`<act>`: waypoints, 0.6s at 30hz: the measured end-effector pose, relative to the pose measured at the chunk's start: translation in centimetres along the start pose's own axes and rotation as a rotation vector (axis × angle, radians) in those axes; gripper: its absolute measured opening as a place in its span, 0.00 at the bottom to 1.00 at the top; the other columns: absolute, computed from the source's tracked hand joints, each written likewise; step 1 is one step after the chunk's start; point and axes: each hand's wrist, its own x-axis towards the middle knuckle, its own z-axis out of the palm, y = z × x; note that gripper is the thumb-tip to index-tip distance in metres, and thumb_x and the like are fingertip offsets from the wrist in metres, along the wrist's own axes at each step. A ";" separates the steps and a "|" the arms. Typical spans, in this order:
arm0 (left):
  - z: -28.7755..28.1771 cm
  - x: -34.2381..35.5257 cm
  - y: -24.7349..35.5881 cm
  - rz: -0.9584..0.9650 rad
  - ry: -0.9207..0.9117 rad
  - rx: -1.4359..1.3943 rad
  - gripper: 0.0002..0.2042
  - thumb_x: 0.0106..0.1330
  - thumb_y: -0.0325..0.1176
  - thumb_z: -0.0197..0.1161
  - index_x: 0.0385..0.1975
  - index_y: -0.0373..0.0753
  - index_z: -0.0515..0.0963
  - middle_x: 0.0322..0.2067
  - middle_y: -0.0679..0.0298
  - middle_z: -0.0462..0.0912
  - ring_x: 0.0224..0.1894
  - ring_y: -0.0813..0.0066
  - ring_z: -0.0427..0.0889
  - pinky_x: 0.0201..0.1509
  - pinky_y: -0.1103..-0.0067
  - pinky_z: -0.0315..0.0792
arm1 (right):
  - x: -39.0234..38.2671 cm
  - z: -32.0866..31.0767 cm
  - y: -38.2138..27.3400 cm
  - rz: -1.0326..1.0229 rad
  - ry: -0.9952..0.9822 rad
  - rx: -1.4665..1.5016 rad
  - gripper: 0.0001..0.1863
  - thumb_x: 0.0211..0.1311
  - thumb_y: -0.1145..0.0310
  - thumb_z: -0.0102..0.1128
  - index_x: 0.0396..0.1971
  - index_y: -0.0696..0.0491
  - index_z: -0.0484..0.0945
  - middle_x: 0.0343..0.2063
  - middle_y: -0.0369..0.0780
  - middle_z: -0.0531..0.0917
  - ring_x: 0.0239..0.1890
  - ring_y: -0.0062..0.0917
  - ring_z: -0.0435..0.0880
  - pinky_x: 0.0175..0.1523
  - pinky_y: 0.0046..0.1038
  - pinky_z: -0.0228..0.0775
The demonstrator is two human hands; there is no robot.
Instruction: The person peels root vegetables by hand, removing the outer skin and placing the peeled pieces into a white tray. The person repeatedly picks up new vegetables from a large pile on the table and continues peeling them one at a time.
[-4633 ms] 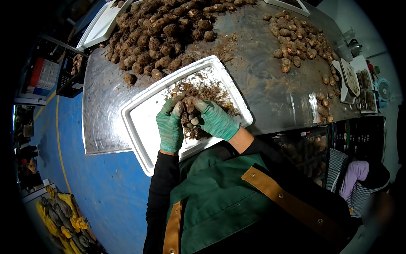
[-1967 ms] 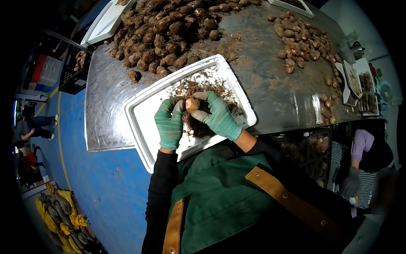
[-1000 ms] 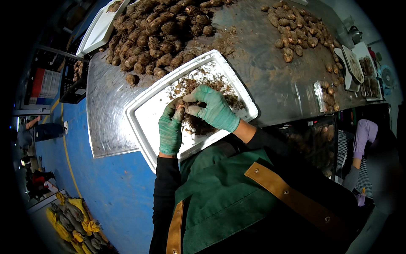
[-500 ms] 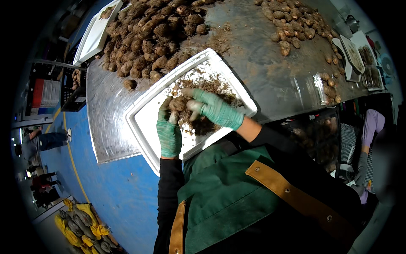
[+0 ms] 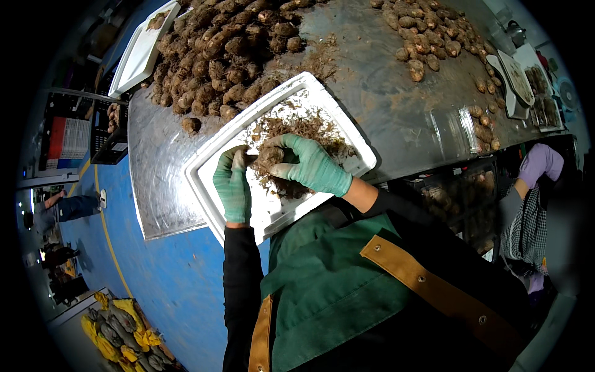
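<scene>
Over a white foam tray (image 5: 211, 208), my right hand (image 5: 313, 166) in a green glove grips a brown, hairy taro (image 5: 268, 160), fingers over its top and thumb beneath. Just left of it is my left hand (image 5: 233, 189), gloved alike, its thumb and fingers pinched together beside the taro. A small dark bit shows at those fingertips, too small to name. Loose brown root fibres and peelings (image 5: 319, 127) lie in the tray below both hands.
A big heap of hairy taros (image 5: 217, 62) covers the metal table (image 5: 167, 180) beyond the tray. Cleaner taros (image 5: 427, 37) lie far right, near a scale (image 5: 515, 84). A second white tray (image 5: 139, 56) stands far left. A co-worker's gloved arm (image 5: 539, 164) shows at right.
My left hand has drawn left, away from the taro, and its fingers have pinched together. The right hand has closed round the taro. At right, the co-worker's arm has shifted.
</scene>
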 end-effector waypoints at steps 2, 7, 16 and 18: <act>1.3 -0.9 1.0 0.083 -0.111 0.155 0.10 0.61 0.33 0.60 0.39 0.34 0.76 0.34 0.63 0.77 0.36 0.76 0.75 0.43 0.79 0.70 | -0.1 -0.2 0.7 -0.132 0.050 -0.318 0.22 0.43 0.67 0.66 0.40 0.59 0.73 0.32 0.41 0.78 0.36 0.23 0.77 0.44 0.28 0.71; 0.6 0.0 -1.3 0.042 0.036 0.239 0.09 0.62 0.32 0.59 0.31 0.30 0.77 0.23 0.68 0.78 0.25 0.84 0.71 0.31 0.85 0.67 | -0.9 0.4 0.1 0.012 -0.075 0.082 0.22 0.43 0.66 0.67 0.41 0.57 0.74 0.36 0.39 0.78 0.40 0.23 0.76 0.48 0.26 0.68; 1.9 -2.0 -0.2 -0.051 -0.178 0.003 0.22 0.59 0.39 0.63 0.50 0.33 0.71 0.41 0.64 0.75 0.44 0.76 0.74 0.51 0.78 0.68 | -0.8 -0.8 -0.3 0.037 -0.059 0.147 0.26 0.47 0.74 0.61 0.51 0.57 0.70 0.43 0.40 0.77 0.44 0.22 0.75 0.51 0.24 0.68; 2.0 -1.9 -0.2 -0.032 -0.163 -0.012 0.18 0.59 0.36 0.63 0.46 0.34 0.74 0.39 0.65 0.76 0.42 0.77 0.74 0.49 0.79 0.68 | -0.9 -0.6 0.2 0.046 -0.016 0.071 0.26 0.46 0.74 0.60 0.50 0.58 0.70 0.43 0.40 0.77 0.44 0.22 0.75 0.50 0.24 0.68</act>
